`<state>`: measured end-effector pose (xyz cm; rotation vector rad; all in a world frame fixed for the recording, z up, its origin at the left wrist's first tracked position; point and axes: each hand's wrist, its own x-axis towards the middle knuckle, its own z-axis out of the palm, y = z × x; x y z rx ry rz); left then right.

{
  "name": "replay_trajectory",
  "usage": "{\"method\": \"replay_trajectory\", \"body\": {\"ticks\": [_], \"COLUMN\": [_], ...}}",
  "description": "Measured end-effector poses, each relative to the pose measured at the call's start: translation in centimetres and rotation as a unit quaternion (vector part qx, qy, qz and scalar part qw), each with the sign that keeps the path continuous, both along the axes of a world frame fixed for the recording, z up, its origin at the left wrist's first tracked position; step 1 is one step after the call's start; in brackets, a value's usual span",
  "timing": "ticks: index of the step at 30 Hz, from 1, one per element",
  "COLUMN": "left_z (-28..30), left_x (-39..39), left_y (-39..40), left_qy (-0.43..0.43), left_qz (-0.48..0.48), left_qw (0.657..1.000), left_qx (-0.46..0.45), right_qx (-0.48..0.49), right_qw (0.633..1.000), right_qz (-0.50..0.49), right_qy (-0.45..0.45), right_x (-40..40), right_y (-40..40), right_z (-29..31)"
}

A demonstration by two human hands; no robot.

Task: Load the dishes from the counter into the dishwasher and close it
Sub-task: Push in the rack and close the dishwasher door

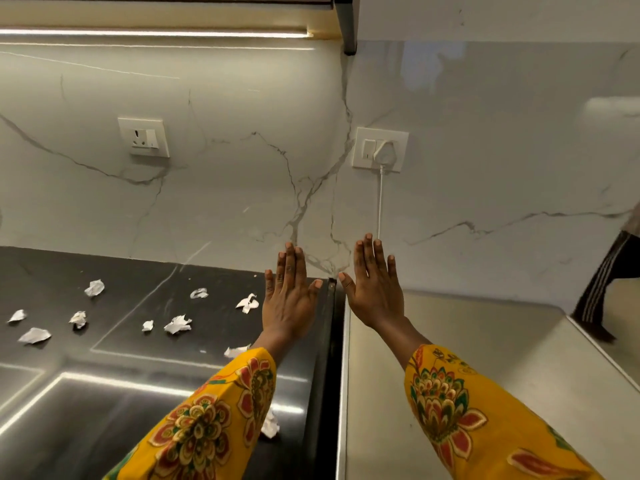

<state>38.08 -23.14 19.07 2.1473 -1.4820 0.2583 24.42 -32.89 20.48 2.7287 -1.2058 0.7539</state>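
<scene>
My left hand (289,292) is stretched out flat, fingers straight and together, above the right end of a black counter (138,306). My right hand (375,282) is held out the same way, flat and empty, above a pale steel surface (467,358). Both arms wear yellow flowered sleeves. No dishes and no dishwasher are in view.
Several crumpled white paper scraps (177,323) lie scattered on the black counter. A white plug and cord (381,174) hang from a wall socket behind my right hand; another socket (143,136) is further left. A dark striped cloth (602,289) shows at the right edge.
</scene>
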Motion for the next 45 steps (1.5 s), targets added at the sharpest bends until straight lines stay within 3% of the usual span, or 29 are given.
{"method": "replay_trajectory", "body": {"ticks": [25, 38, 45], "left_z": [-11.0, -16.5, -18.4], "left_x": [-13.9, -18.4, -20.5], "left_y": [25.3, 29.8, 30.6], "left_qy": [0.072, 0.068, 0.11], "left_qz": [-0.081, -0.052, -0.044], "left_qw": [0.992, 0.991, 0.981], "left_qx": [0.058, 0.106, 0.152], "right_qx": [0.128, 0.182, 0.198], "right_qw": [0.987, 0.974, 0.963], "right_qz": [-0.086, -0.081, -0.08], "right_qy": [0.034, 0.108, 0.166], "right_x": [-14.9, -20.1, -21.7], "right_y": [30.1, 35.0, 35.7], "right_z": [-13.0, -18.9, -22.2]}}
